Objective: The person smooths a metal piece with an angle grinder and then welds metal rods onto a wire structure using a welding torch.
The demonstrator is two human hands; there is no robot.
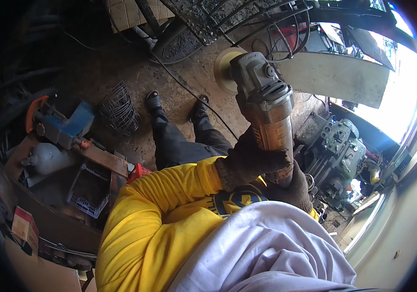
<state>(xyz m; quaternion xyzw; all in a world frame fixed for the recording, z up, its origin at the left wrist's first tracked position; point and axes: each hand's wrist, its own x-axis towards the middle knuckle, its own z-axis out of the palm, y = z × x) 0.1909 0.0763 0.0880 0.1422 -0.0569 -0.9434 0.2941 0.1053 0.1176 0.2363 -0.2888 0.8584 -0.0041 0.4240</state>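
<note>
An angle grinder [271, 117] with a worn orange-brown body and a grey metal head is held up in front of my chest. Its pale cream disc [224, 70] sticks out on the left of the head, over the floor. Wearing a dark work glove, my left hand [247, 163] wraps round the grinder's body. My right hand [296, 190], in a brownish knit glove, is closed about the rear end of the tool, and its fingers are partly hidden. A dark cable [189, 86] crosses the floor beyond my left arm.
Black metal bars [247, 19] stand at the far side, beside a pale board [332, 73]. To the left are a bundle of bent wire [121, 109], a blue metal machine [70, 124], a grey cylinder [48, 158] and a plastic crate [89, 192]. A green-grey machine [337, 151] stands at right.
</note>
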